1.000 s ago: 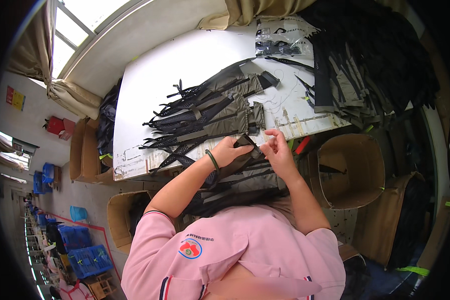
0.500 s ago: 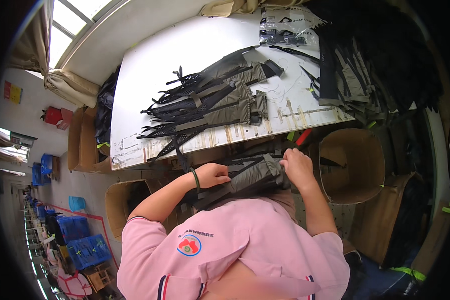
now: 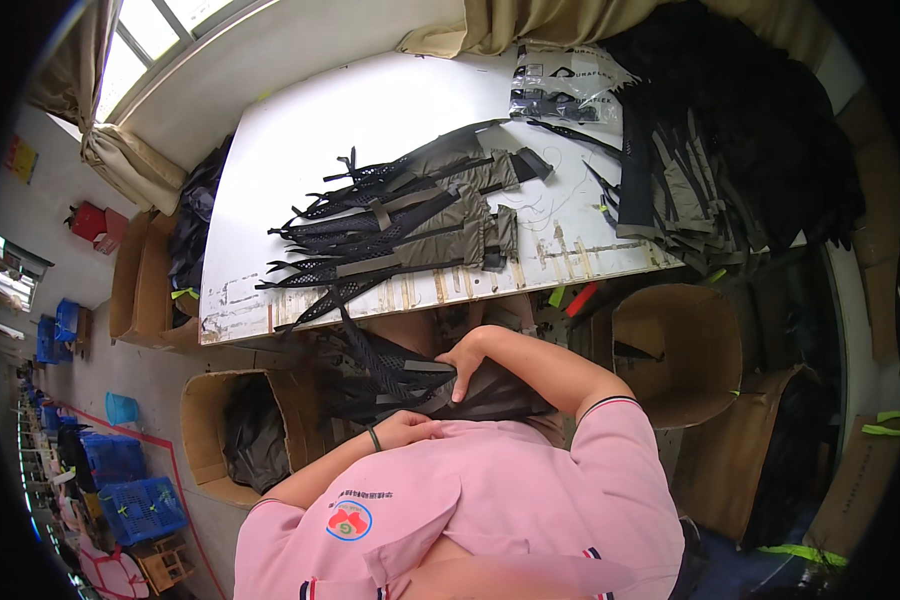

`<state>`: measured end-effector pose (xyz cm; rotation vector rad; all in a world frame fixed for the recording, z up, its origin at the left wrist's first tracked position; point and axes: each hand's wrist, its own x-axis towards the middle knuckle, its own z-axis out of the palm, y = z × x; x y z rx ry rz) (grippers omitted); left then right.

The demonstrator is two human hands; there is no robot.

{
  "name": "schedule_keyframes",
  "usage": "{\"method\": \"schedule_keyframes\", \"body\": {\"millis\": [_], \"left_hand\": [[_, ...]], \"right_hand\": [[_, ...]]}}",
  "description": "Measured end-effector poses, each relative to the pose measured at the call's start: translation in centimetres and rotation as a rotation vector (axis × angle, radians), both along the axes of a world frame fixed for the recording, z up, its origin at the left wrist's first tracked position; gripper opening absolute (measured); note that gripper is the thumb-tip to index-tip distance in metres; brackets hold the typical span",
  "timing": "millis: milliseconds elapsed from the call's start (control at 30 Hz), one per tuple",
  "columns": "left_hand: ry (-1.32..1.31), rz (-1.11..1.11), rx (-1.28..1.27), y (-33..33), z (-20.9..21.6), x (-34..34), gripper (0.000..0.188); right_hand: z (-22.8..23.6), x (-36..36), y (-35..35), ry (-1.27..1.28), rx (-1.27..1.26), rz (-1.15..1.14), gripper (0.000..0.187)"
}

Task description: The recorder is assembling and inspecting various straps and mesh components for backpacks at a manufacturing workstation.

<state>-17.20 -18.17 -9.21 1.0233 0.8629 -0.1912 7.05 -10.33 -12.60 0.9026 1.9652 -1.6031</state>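
Across my lap lies a dark fabric piece (image 3: pixel 495 392) with black mesh, a grey strap and an olive-grey panel. My right hand (image 3: pixel 463 362) reaches over to its middle, closed on the piece with the thumb on top beside the grey strap. My left hand (image 3: pixel 407 430) rests closer to my body at the piece's near edge, fingers curled together; what they hold, if anything, is hidden. A mesh strip runs from the lap up to the table edge. Several similar mesh-and-grey pieces (image 3: pixel 440 225) lie overlapped on the white table (image 3: pixel 300 130).
A clear plastic bag (image 3: pixel 560 90) and a heap of black fabric (image 3: pixel 740 130) occupy the table's far right. Open cardboard boxes stand at my left (image 3: pixel 205 425) and right (image 3: pixel 680 340), the left one holding dark fabric. Blue crates (image 3: pixel 145 510) sit on the floor farther left.
My right hand has moved left and inward across the lap piece from its right end. My left hand has drawn nearer my body. The piece has shifted and its mesh part now shows.
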Motion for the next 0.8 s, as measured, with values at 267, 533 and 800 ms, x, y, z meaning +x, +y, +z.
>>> {"method": "schedule_keyframes", "body": {"millis": [267, 533, 800], "left_hand": [[-0.087, 0.101, 0.266, -0.6, -1.5, 0.3, 0.029], [-0.386, -0.111, 0.893, 3.4, 5.8, 4.2, 0.032], [0.319, -0.238, 1.938, 17.8, 6.1, 11.2, 0.075]], "right_hand": [[2.4, -1.8, -4.0, 0.410, -0.208, -0.122, 0.092], [15.7, 5.5, -4.4, 0.383, 0.515, -0.544, 0.082], [29.5, 15.4, 0.0, 0.609, 0.871, -0.844, 0.070]]}}
